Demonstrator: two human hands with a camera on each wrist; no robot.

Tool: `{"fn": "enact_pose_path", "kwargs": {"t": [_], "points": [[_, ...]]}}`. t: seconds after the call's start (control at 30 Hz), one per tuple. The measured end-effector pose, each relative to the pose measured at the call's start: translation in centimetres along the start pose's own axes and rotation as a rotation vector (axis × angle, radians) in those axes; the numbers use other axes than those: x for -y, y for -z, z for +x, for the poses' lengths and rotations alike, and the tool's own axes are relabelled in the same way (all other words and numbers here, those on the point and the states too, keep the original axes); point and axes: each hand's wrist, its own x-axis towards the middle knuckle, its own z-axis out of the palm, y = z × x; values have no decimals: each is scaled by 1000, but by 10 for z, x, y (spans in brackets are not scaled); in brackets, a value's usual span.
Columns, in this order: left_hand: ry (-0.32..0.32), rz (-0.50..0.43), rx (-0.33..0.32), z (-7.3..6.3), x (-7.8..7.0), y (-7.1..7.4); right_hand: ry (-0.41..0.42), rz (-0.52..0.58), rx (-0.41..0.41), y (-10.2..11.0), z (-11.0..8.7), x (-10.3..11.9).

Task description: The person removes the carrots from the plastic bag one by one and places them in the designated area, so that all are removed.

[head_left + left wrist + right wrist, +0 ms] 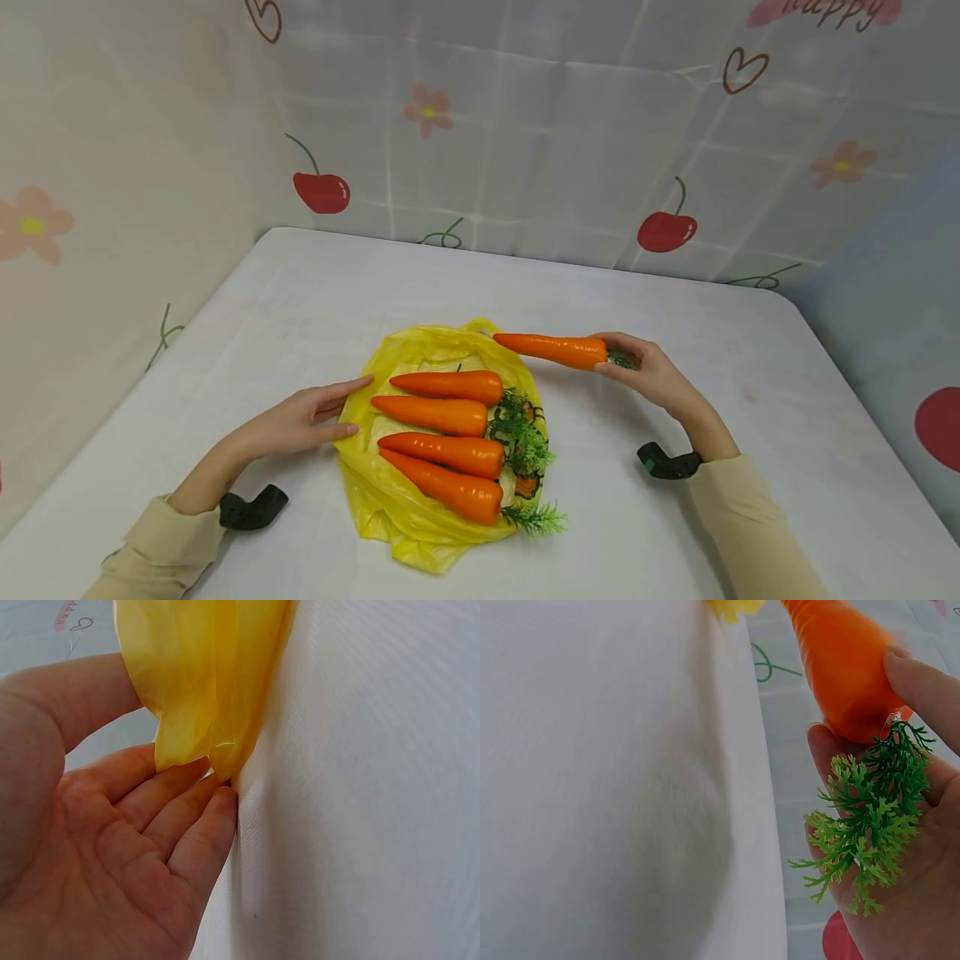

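Note:
At the upper right of the yellow plastic bag [420, 533], my right hand [648, 367] holds an orange carrot [558, 350] by its thick end. Its tapered tip points left over the bag's edge, and its green leafy top [877, 817] hangs in front of the palm in the right wrist view. Several more carrots [442, 417] lie side by side on the bag, tips left and leaves [525, 442] right. On the left, my left hand [300, 421] touches the bag's edge with thumb and fingers spread; the yellow film [195, 682] covers some fingertips in the left wrist view.
A white-covered table [600, 517] lies under everything. Printed curtains [510, 150] with cherries, flowers and hearts stand behind it and to both sides. Each wrist carries a black device, one on the left [253, 508] and one on the right [667, 462].

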Motion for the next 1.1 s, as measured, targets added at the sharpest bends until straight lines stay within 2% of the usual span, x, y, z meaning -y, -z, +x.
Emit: {"fn": "enact_pose_path", "kwargs": {"t": [0.23,0.53,0.77,1.1], "points": [[6,17,-9,-1,2,0,-62,-43,-25,14,-14,-23],[4,38,-11,-1,2,0,-68,-63,-9,24,-26,-36],[6,26,-8,0,3,0,-63,-38,30,27,-28,-44],[40,35,-13,0,2,-1,-55,-40,71,28,-23,-52]]}}
